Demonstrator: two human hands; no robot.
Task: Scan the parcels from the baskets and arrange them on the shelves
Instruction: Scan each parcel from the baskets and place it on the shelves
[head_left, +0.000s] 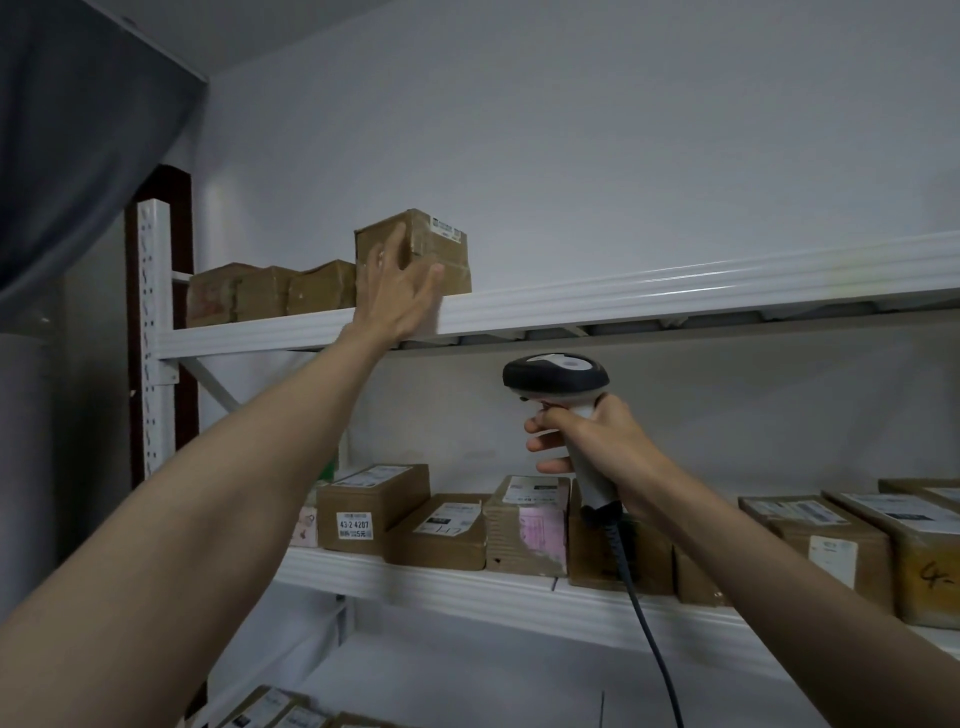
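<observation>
A brown cardboard parcel (434, 249) with a white label on top stands on the top white shelf (623, 299). My left hand (397, 288) reaches up with its fingers spread straight against the parcel's front face. My right hand (587, 441) grips the handle of a black and white barcode scanner (556, 376), held below the top shelf; its cable hangs down. The baskets are out of view.
Two lower cardboard parcels (270, 293) sit left of the tall one on the top shelf. The middle shelf (467, 584) carries several labelled boxes. More boxes (280, 714) lie at the bottom left. A white perforated upright (153, 322) stands left, with a grey curtain (78, 130) above.
</observation>
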